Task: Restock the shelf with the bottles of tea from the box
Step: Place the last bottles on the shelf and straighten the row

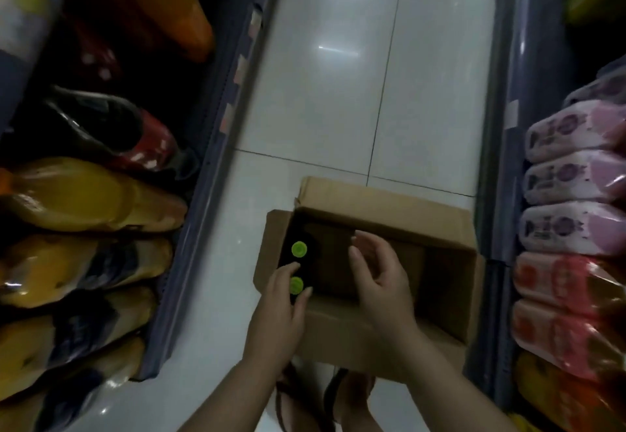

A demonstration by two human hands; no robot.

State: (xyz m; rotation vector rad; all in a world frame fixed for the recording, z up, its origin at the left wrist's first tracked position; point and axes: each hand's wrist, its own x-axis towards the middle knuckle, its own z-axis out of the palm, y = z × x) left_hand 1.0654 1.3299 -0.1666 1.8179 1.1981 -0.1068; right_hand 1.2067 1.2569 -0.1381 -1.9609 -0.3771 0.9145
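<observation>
An open cardboard box (382, 208) stands on the white tiled floor between two shelves. Two dark tea bottles with green caps stand at its left end, one farther (299, 249) and one nearer (296, 285). My left hand (281, 309) reaches into the box, its thumb and fingers curled round the neck of the nearer bottle. My right hand (379, 276) hovers over the middle of the box with relaxed, spread fingers and holds nothing. The rest of the box's inside is dark, and I see no other caps there.
The left shelf (203, 174) holds yellow, orange and red packaged goods. On the right shelf (498, 147) lie stacked pink and red packs. A narrow tiled aisle (338, 76) runs ahead beyond the box. My sandalled feet (325, 397) show below the box.
</observation>
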